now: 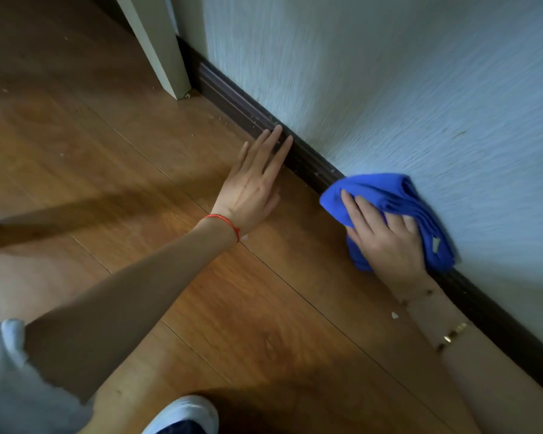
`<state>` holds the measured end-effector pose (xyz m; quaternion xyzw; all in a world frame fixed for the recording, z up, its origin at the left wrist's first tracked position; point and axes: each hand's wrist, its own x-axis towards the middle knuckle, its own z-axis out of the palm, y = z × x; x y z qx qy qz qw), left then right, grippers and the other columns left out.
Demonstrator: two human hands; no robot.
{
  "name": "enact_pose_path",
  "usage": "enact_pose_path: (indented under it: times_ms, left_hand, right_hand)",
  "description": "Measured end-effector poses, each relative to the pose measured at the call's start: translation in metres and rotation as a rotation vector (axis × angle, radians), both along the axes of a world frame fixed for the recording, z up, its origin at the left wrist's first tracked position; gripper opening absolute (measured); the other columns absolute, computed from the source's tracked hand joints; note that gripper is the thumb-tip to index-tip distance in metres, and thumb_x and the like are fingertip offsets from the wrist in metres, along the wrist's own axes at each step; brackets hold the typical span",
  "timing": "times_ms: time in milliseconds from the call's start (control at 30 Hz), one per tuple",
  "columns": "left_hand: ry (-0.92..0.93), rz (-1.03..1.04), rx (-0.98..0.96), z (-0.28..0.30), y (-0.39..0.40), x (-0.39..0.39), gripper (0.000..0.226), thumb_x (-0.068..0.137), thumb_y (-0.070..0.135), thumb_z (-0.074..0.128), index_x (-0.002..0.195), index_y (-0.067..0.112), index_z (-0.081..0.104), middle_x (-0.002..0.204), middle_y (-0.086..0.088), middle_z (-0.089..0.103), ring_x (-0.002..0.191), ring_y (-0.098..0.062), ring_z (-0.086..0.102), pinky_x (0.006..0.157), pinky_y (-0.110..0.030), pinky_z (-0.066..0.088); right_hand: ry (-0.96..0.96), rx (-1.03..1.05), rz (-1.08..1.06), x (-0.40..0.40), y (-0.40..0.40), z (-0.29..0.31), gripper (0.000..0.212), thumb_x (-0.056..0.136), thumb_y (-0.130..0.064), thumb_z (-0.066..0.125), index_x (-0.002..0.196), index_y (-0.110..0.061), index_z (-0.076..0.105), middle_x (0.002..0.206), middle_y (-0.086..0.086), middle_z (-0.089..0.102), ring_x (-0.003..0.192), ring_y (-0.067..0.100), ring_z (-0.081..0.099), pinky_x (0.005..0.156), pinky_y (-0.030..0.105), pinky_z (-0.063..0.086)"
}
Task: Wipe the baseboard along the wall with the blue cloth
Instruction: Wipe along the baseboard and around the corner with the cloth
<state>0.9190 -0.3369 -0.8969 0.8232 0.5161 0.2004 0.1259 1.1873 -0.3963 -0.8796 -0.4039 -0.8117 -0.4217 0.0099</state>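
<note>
baseboard (242,112): dark, stiff moulded strip where wall meets wood floor, dust specks on its face; your landmark. left of it, pale door frame (157,48). your left hand (251,186): flat, fingers straight, tips touching the baseboard, holding nothing. further right along the baseboard, blue cloth (386,195): soft, light, bunched, likely to fold or slip under pressure; pressed against the baseboard and lower wall. your right hand (386,242): spread over the cloth, fingers curled into its folds. keep your palm on the thick middle.
</note>
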Motion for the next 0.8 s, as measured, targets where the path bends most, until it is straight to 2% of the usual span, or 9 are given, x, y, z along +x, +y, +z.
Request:
enact_pose_path:
  times_ms: [67,167,300,400,500,567,667,733,800]
  left_hand:
    - [0.015,0.002,-0.004,0.001,0.000,0.000,0.088,0.085,0.006,0.062,0.160,0.010,0.016,0.167,-0.013,0.009,0.155,-0.030,0.007,0.126,-0.047,0.008]
    - [0.038,-0.018,-0.003,0.004,0.000,-0.001,0.088,0.085,0.006,0.063,0.159,0.010,0.017,0.167,-0.016,0.010,0.155,-0.032,0.008,0.125,-0.049,0.010]
    - [0.047,-0.076,0.036,0.008,-0.005,0.009,0.079,0.088,0.008,0.059,0.158,0.008,0.021,0.165,-0.018,0.016,0.154,-0.034,0.012,0.124,-0.053,0.015]
    - [0.041,-0.125,0.054,0.010,-0.012,0.022,0.076,0.089,0.008,0.057,0.157,0.008,0.024,0.164,-0.018,0.020,0.153,-0.035,0.015,0.123,-0.054,0.017]
    - [0.039,-0.126,0.042,0.010,-0.017,0.031,0.080,0.086,0.007,0.058,0.158,0.009,0.022,0.164,-0.019,0.020,0.153,-0.034,0.015,0.123,-0.054,0.017]
    - [0.038,-0.108,0.031,0.009,-0.020,0.036,0.082,0.085,0.006,0.058,0.158,0.010,0.021,0.164,-0.020,0.018,0.153,-0.035,0.015,0.124,-0.054,0.015]
    - [0.047,-0.103,0.033,0.010,-0.024,0.038,0.083,0.084,0.005,0.059,0.158,0.011,0.022,0.164,-0.021,0.016,0.152,-0.036,0.016,0.124,-0.053,0.014]
    - [0.051,-0.114,0.022,0.011,-0.024,0.037,0.083,0.085,0.004,0.059,0.159,0.012,0.022,0.164,-0.021,0.016,0.153,-0.036,0.014,0.124,-0.053,0.013]
    - [0.054,-0.120,0.020,0.011,-0.022,0.036,0.082,0.086,0.004,0.058,0.159,0.012,0.021,0.164,-0.021,0.016,0.153,-0.035,0.013,0.124,-0.052,0.014]
  right_hand:
    - [0.004,-0.001,0.003,-0.013,0.012,-0.001,0.047,0.099,-0.038,0.055,0.141,-0.018,0.053,0.122,-0.010,0.066,0.086,0.015,0.042,0.076,0.028,0.035]
    - [0.011,-0.046,-0.005,0.005,0.000,-0.005,0.053,0.098,-0.036,0.058,0.147,-0.018,0.045,0.109,-0.011,0.069,0.076,0.014,0.047,0.074,0.029,0.037]
    - [-0.011,-0.143,-0.042,0.065,-0.050,0.000,0.056,0.099,-0.034,0.058,0.149,-0.015,0.040,0.126,0.003,0.065,0.081,0.024,0.057,0.072,0.035,0.040]
    - [-0.016,-0.198,-0.084,0.092,-0.073,0.005,0.058,0.095,-0.031,0.061,0.148,-0.014,0.042,0.132,0.008,0.058,0.079,0.029,0.051,0.064,0.038,0.038]
    - [0.043,-0.139,-0.072,0.068,-0.061,0.007,0.050,0.095,-0.030,0.057,0.142,-0.014,0.051,0.128,0.004,0.050,0.078,0.025,0.040,0.066,0.035,0.032]
    - [0.063,-0.116,-0.059,0.041,-0.042,0.005,0.047,0.095,-0.028,0.061,0.139,-0.015,0.055,0.124,0.001,0.054,0.078,0.022,0.038,0.070,0.034,0.031]
    - [0.086,-0.134,-0.079,0.027,-0.027,0.002,0.052,0.093,-0.026,0.066,0.142,-0.016,0.052,0.112,-0.003,0.066,0.079,0.020,0.045,0.075,0.033,0.034]
    - [0.078,-0.129,-0.103,0.041,-0.041,0.001,0.054,0.097,-0.032,0.061,0.146,-0.016,0.046,0.105,-0.003,0.066,0.078,0.021,0.041,0.074,0.033,0.035]
    - [0.048,-0.095,-0.115,0.063,-0.061,0.003,0.054,0.101,-0.043,0.052,0.147,-0.016,0.045,0.114,0.002,0.061,0.080,0.022,0.041,0.072,0.033,0.036]
